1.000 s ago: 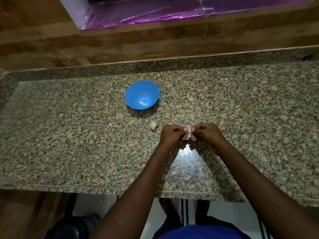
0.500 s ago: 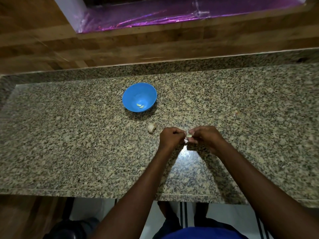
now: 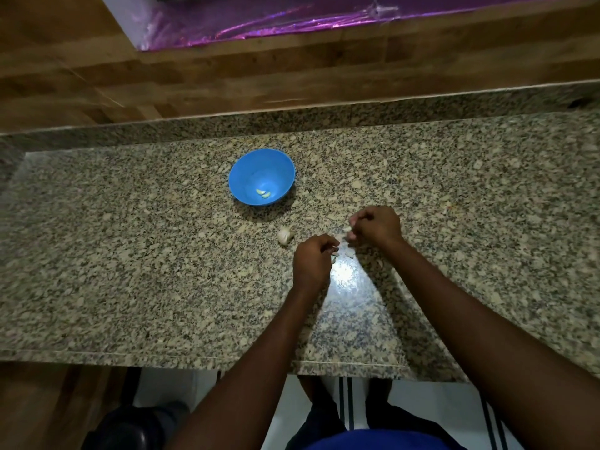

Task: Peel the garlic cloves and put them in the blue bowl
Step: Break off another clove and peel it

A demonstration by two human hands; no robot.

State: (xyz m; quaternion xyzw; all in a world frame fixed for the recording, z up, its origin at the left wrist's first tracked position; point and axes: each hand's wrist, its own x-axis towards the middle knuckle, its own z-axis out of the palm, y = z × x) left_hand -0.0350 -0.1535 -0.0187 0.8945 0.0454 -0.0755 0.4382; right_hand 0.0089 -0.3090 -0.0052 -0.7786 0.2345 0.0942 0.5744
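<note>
While your two hands work above the speckled granite countertop [image 3: 130,271], they sit slightly apart, the right further from you than the left. Your right hand [image 3: 376,227] is curled, and its fingertips pinch a small pale garlic clove [image 3: 348,229] at the hand's left edge. Your left hand [image 3: 313,259] is also curled, knuckles up; whether it holds anything between its fingertips cannot be told from this angle. Pale scraps of garlic skin [image 3: 350,254] lie on the counter between and just below the two hands, beside a bright patch of reflected light.

The remaining garlic bulb piece [image 3: 284,236], still in its skin, rests on the counter just left of your left hand and near the bowl. The blue bowl [image 3: 246,170] stands upright on the counter, further from you and to the left of your hands. Two peeled cloves [image 3: 263,193] lie touching at its bottom.

Beyond the counter runs a granite upstand, then a wooden wall [image 3: 227,76], with a sheet of shiny purple foil [image 3: 292,17] at the far edge.
</note>
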